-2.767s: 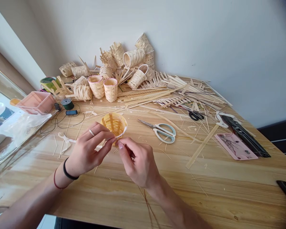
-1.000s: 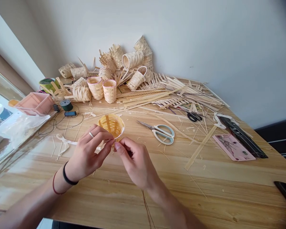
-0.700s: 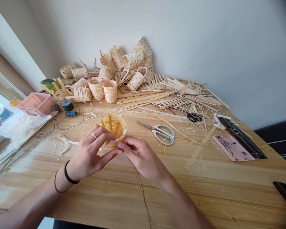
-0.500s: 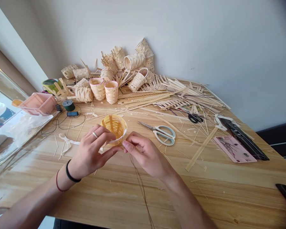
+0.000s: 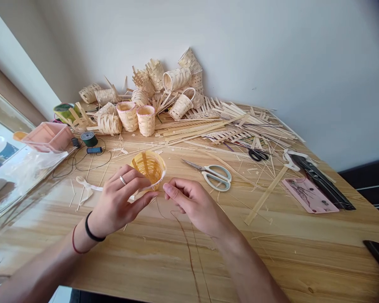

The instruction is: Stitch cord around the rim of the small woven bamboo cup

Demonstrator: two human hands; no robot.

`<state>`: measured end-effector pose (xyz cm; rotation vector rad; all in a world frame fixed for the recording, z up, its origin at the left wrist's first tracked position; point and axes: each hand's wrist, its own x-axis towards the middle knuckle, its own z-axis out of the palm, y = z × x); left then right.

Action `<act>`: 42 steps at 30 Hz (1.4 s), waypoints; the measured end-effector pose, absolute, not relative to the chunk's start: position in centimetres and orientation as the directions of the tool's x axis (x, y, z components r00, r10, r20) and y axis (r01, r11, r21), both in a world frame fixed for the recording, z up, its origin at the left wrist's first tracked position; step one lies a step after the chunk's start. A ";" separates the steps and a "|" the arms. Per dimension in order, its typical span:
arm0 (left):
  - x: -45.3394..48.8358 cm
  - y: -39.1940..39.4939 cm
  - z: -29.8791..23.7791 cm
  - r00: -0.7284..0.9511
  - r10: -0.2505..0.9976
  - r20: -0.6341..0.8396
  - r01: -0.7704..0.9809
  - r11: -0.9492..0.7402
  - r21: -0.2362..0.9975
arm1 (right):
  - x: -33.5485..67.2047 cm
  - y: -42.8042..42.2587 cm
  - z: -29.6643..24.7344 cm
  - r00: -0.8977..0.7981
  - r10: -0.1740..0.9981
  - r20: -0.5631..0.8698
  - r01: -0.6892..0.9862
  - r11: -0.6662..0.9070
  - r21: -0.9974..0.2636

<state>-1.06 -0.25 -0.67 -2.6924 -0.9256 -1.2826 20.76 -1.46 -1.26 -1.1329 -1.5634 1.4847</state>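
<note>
A small yellow woven basket [image 5: 156, 164] with a white band on its rim lies tilted, its opening facing up. My left hand [image 5: 121, 195] is closed around the near side of the basket, thumb below the rim and fingers over it. Just right of the rim, my right hand [image 5: 189, 200] has thumb and forefinger pinched together on thin brown thread; a needle, if any, is too small to make out. Loose strands of the brown thread [image 5: 187, 244] hang below the hands to the table's front edge. A white ribbon [image 5: 90, 186] trails left from behind my left hand.
Scissors [image 5: 219, 176] lie right of the basket, with black-handled scissors [image 5: 258, 155] farther back. Woven baskets [image 5: 146, 121] and wood strips [image 5: 205, 128] pile against the wall. Thread spools [image 5: 89, 139] and a pink bin [image 5: 49, 136] stand left; a pink tray [image 5: 309, 195] lies right.
My right hand has drawn slightly away from the rim, leaving a small gap to my left thumb. The hanging thread strands have spread apart. The view has shifted slightly.
</note>
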 end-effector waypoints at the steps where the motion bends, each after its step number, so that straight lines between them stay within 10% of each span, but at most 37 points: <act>1: -1.0 -0.3 -0.7 0.484 0.504 0.715 0.520 -0.823 0.228 | 20.8 -1.5 -1.1 -0.367 0.928 -0.071 0.149 -0.016 -0.989; 15: -1.0 -0.6 -0.5 0.497 0.540 0.679 0.510 -0.815 0.275 | 21.0 -1.4 -0.6 -0.433 0.889 -0.149 -0.221 -0.265 -0.939; 24: -1.0 -0.5 -0.5 0.446 0.568 0.692 0.556 -0.782 0.283 | 21.8 -0.9 -1.0 -0.241 0.969 0.063 -0.009 0.063 -0.998; 33: -1.0 -0.6 -0.3 0.446 0.542 0.712 0.549 -0.794 0.260 | 21.3 -1.1 -0.2 -0.246 0.969 0.035 -0.455 -0.084 -0.886; 42: -1.0 -0.6 -0.6 0.516 0.494 0.700 0.505 -0.835 0.217 | 20.7 -2.2 -0.5 -0.031 0.994 0.102 -0.227 0.092 -0.970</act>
